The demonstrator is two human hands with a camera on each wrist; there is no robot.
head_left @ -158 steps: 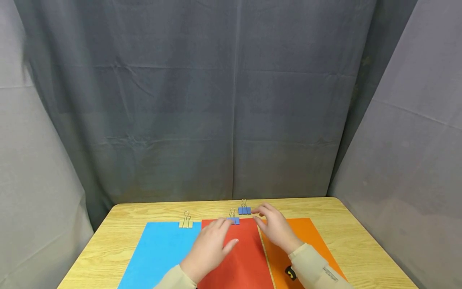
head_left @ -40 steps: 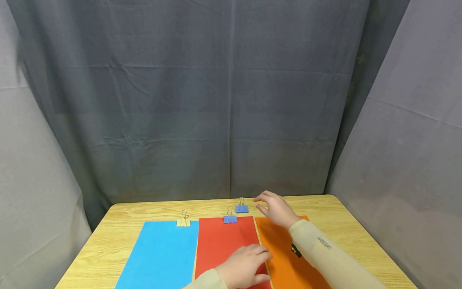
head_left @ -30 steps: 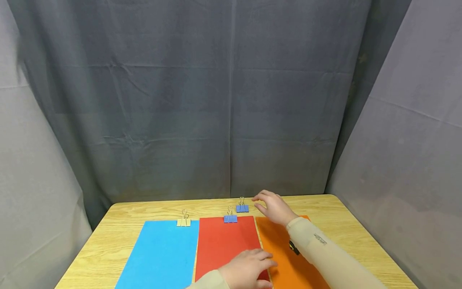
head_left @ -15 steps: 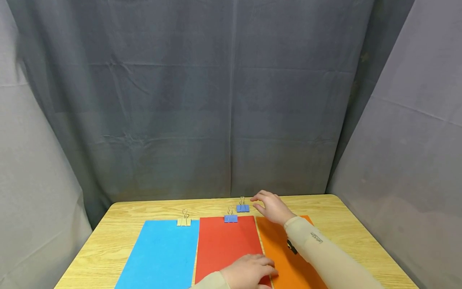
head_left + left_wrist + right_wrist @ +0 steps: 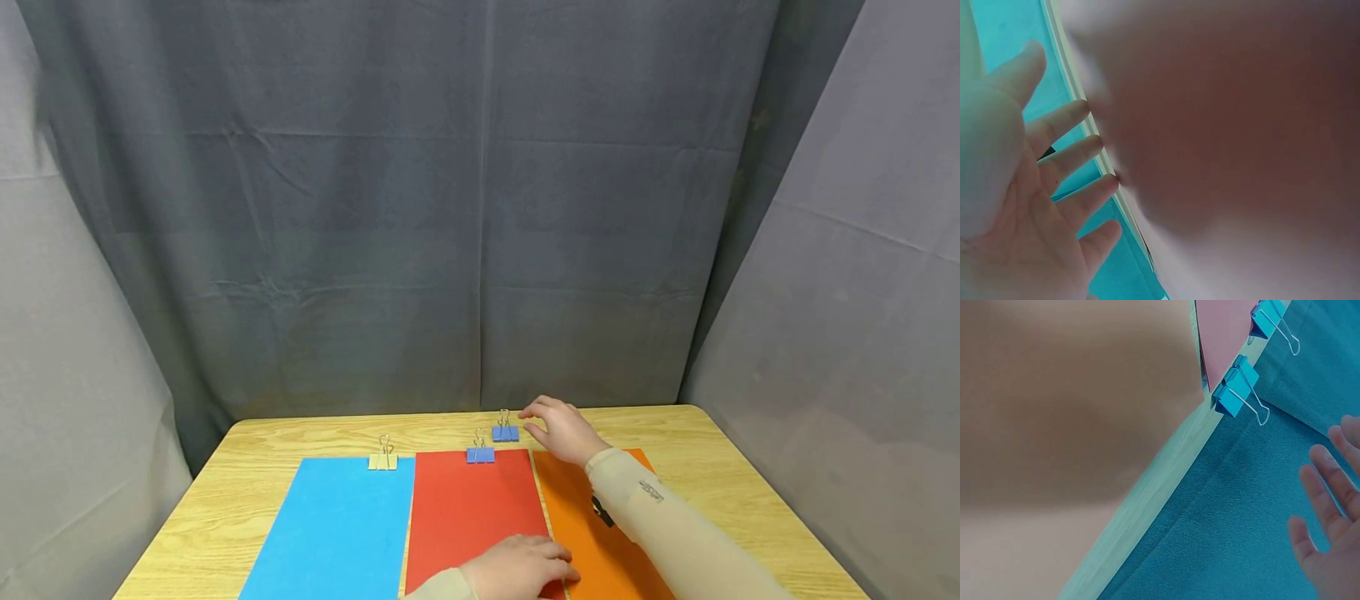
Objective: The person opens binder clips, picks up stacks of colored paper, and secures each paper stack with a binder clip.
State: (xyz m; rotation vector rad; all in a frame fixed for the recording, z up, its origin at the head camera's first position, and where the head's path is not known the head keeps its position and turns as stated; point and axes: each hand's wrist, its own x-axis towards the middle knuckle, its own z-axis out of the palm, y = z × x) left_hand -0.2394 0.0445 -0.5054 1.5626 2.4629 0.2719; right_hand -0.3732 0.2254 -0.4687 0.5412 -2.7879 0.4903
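My right hand [image 5: 567, 430] hovers, fingers loosely bent, just right of a blue binder clip [image 5: 506, 434] on the bare wood behind the red sheet [image 5: 472, 500]. A visible gap parts them; the right wrist view shows the clip [image 5: 1235, 385] apart from the fingers. A second blue binder clip [image 5: 480, 455] sits at the red sheet's far edge. Low in the head view, my left hand [image 5: 519, 568] lies over the border of the red and orange sheets, fingers relaxed, holding nothing. Whether it touches the paper I cannot tell. A pale yellow binder clip [image 5: 382, 462] sits on the blue sheet's [image 5: 333, 525] far edge.
An orange sheet [image 5: 558, 479] lies right of the red one, partly under my right forearm [image 5: 667, 525]. All three sheets lie side by side on a wooden table [image 5: 738, 500]. A grey curtain [image 5: 360, 250] hangs behind the table's far edge, with paler cloth on both sides.
My left hand has drawn back from the red sheet's far edge toward the front right, uncovering the blue clip there. My right hand has shifted only slightly beside the rear clip.
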